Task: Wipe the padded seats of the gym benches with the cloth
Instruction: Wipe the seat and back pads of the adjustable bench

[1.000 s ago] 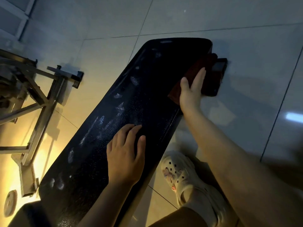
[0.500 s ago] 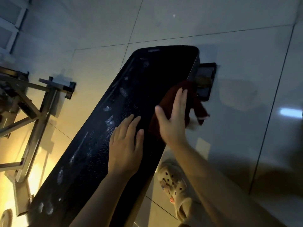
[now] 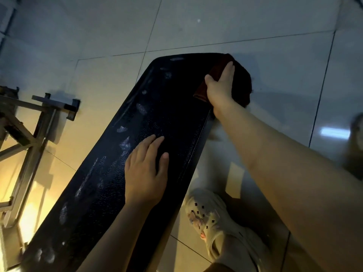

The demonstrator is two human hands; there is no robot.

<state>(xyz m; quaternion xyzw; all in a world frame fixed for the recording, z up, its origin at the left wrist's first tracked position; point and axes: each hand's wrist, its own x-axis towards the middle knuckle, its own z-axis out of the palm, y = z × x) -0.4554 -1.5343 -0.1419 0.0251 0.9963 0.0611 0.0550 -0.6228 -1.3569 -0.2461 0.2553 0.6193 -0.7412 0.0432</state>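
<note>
A long black padded bench seat [image 3: 167,118] runs from the lower left to the upper middle, with pale smudges along its left side. A dark red cloth [image 3: 240,79] lies over the seat's far right corner and hangs off its right edge. My right hand [image 3: 222,85] presses flat on the cloth, fingers straight, thumb out to the left. My left hand [image 3: 146,171] rests flat on the middle of the seat, fingers spread and relaxed, holding nothing.
A grey metal frame [image 3: 29,134] of gym equipment stands on the tiled floor [image 3: 216,26] to the left of the bench. My foot in a pale perforated clog [image 3: 212,218] is on the floor right of the bench.
My right hand has pushed the cloth from the seat's right edge near the middle up to the far right corner. The left hand has stayed in place on the seat.
</note>
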